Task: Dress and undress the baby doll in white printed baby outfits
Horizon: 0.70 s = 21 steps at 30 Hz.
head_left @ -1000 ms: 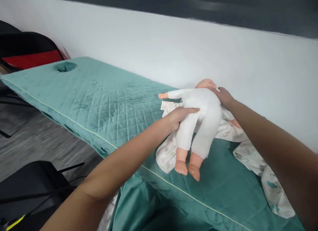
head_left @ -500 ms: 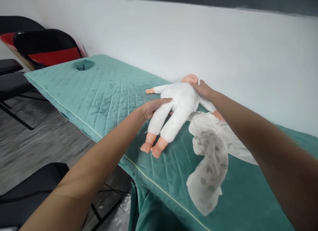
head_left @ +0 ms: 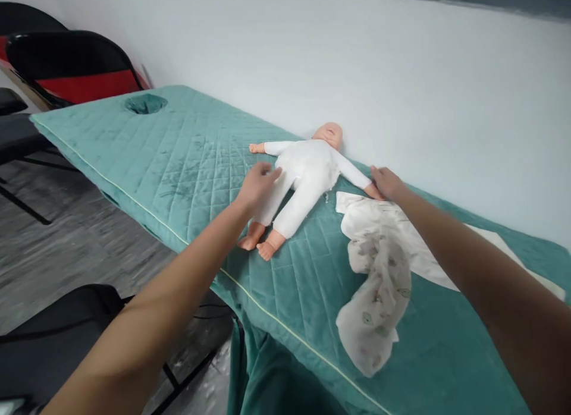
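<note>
A baby doll [head_left: 307,162] with a white cloth body lies on its back on the green quilted bed cover [head_left: 209,165], arms spread and head toward the wall. My left hand [head_left: 259,186] is beside the doll's hip and leg, thumb apart from the fingers and gripping nothing; whether it touches the doll I cannot tell. Near the doll's hand on the right is my right hand [head_left: 387,182], fingers loosely extended with nothing held. Just below it lie white baby clothes [head_left: 377,272], crumpled, with a small printed pattern on one part.
The white wall [head_left: 401,76] runs along the bed's far side. A face hole [head_left: 146,104] opens at the bed's left end. Black and red folding chairs [head_left: 84,70] stand beyond it, and a black chair seat [head_left: 57,338] is at the lower left.
The doll now lies nearer the left and has been let go. My right hand has moved from its head down to beside its hand; my left hand has slid off its hip.
</note>
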### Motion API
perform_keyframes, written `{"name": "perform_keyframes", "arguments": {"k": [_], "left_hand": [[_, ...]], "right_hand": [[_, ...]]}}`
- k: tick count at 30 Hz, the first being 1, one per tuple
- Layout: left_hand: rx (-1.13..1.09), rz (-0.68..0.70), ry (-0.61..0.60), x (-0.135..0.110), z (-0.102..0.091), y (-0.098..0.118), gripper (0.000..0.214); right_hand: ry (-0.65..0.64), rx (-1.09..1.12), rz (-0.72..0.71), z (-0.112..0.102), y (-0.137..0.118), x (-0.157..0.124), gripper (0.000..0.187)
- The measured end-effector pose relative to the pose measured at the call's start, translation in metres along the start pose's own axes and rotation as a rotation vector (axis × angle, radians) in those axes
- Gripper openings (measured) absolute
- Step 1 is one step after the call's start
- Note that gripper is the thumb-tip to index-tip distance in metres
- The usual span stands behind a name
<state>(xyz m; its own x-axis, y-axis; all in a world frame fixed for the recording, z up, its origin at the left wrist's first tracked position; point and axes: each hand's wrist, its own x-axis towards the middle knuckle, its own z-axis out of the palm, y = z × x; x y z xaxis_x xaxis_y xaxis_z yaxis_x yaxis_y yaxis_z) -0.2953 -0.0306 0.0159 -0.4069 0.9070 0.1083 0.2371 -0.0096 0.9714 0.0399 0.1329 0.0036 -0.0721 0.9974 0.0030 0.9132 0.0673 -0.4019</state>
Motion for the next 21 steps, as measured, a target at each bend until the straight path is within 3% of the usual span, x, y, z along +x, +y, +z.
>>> {"name": "perform_keyframes", "arguments": {"k": [1,3,4,6,7,8,12,15,18,21], "left_hand": [[-0.025,0.048,0.078,-0.018,0.001,0.007,0.038],[-0.212,0.076,0.05,-0.061,0.012,0.018,0.034],[-0.254,0.032,-0.074,-0.084,0.022,0.022,0.032],[-0.151,-0.061,-0.478,-0.126,0.049,0.024,0.042],[-0.021,-0.055,-0.601,-0.142,0.066,0.024,0.05],[0.119,-0.036,-0.642,-0.155,0.083,0.023,0.057],[0.356,-0.011,-0.651,-0.181,0.148,0.029,0.09],[0.443,0.077,-0.652,-0.195,0.181,0.042,0.085],[0.362,0.315,-0.772,-0.213,0.194,0.056,0.07],[0.277,0.57,-0.833,-0.231,0.194,0.071,0.075]], "right_hand": [[-0.002,-0.085,0.04,-0.007,0.021,-0.015,0.067],[-0.021,-0.283,0.068,-0.02,0.058,-0.044,0.062],[-0.039,-0.379,0.047,-0.027,0.072,-0.058,0.06],[-0.089,-0.532,-0.022,-0.039,0.09,-0.083,0.056],[-0.122,-0.579,-0.062,-0.045,0.095,-0.094,0.052],[-0.152,-0.607,-0.096,-0.051,0.096,-0.104,0.048],[-0.192,-0.614,-0.18,-0.073,0.089,-0.139,0.036],[-0.164,-0.597,-0.22,-0.094,0.084,-0.164,0.037],[-0.131,-0.559,-0.26,-0.12,0.086,-0.192,0.041],[-0.114,-0.426,-0.363,-0.146,0.09,-0.222,0.042]]}}
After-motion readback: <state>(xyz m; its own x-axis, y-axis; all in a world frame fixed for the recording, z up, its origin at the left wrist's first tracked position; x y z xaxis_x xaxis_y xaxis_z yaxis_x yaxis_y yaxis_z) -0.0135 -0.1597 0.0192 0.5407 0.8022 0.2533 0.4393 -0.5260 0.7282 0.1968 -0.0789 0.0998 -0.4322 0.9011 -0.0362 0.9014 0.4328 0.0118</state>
